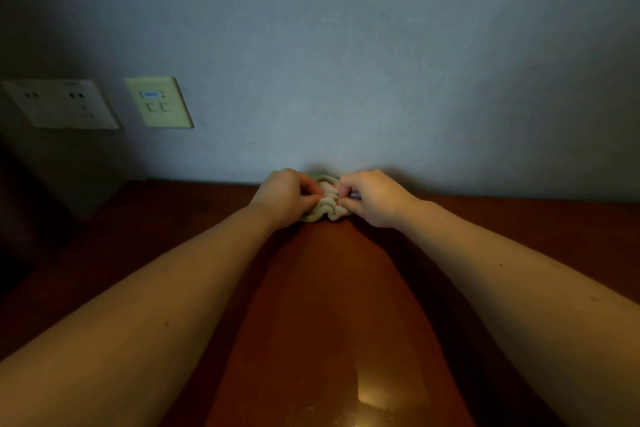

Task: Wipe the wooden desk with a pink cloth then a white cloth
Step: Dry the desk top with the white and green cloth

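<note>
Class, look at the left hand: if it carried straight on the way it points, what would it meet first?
The left hand already pinches the bunched cloth; beyond it, probably the wall, though depth is unclear.

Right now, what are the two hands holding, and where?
Both the left hand and right hand pinch a bunched pale cloth at its top folds, by the wall.

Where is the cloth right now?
The cloth lies bunched at the desk's far edge by the wall, pinched between the left hand and right hand.
</note>
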Demonstrator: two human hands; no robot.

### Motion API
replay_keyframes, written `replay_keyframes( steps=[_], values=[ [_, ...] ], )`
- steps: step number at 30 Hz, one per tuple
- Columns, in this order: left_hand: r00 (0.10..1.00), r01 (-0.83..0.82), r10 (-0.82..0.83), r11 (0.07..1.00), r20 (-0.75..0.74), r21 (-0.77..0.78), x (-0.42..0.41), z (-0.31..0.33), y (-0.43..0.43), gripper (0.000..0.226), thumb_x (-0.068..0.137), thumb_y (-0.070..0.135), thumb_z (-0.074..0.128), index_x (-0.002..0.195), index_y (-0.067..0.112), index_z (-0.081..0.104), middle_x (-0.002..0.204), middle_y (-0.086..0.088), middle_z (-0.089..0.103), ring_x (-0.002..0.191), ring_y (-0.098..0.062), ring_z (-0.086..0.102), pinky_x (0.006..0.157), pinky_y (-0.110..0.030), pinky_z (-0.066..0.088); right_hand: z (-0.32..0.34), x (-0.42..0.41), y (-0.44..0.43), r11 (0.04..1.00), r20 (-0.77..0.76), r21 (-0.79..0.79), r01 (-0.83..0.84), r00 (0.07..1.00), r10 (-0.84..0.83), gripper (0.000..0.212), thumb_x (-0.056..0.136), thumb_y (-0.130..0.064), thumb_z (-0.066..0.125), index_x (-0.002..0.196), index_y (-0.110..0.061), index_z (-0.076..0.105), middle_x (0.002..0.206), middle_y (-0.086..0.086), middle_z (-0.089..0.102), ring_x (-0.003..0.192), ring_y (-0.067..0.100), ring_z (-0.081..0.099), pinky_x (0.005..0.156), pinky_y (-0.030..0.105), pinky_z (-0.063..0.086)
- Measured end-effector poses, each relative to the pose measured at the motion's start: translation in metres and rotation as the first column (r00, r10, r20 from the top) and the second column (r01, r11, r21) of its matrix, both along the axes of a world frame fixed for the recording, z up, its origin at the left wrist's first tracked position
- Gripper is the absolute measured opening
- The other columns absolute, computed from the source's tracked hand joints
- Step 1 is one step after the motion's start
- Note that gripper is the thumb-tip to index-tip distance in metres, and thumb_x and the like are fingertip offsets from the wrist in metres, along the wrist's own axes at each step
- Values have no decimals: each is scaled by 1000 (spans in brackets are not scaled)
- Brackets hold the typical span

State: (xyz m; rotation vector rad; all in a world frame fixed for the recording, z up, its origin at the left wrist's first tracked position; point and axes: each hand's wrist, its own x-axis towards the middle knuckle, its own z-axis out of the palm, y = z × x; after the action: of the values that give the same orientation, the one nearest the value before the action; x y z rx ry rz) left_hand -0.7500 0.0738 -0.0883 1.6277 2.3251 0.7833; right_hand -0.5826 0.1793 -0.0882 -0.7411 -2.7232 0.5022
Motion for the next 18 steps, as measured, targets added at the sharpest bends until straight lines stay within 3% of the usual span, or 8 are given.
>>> replay_keyframes(
  steps=[9,14,18],
  values=[
    [994,111,-111,994,7,4,38,-3,5,9,85,28,75,78,29,69,84,4,73,81,-15,67,73,-25,49,1,45,-11,994,15,17,110,994,-110,9,88,-21,70,81,-19,66,85,5,71,86,27,65,75,40,54],
    [989,150,-150,988,12,29,37,-18,-16,8,86,35,74,92,30,75,98,9,73,89,-8,66,86,-28,52,-13,64,-29,997,-18,2,72,997,-72,12,91,-26,68,82,-25,60,88,1,70,83,22,62,71,38,51],
    [995,101,-101,995,-3,19,42,-3,-2,4,86,30,74,84,28,71,87,5,72,85,-14,68,78,-28,52,-3,50,-19,994,-29,-19,106,994,-107,13,91,-26,68,82,-25,59,87,5,69,84,27,62,73,42,53]
  ],
)
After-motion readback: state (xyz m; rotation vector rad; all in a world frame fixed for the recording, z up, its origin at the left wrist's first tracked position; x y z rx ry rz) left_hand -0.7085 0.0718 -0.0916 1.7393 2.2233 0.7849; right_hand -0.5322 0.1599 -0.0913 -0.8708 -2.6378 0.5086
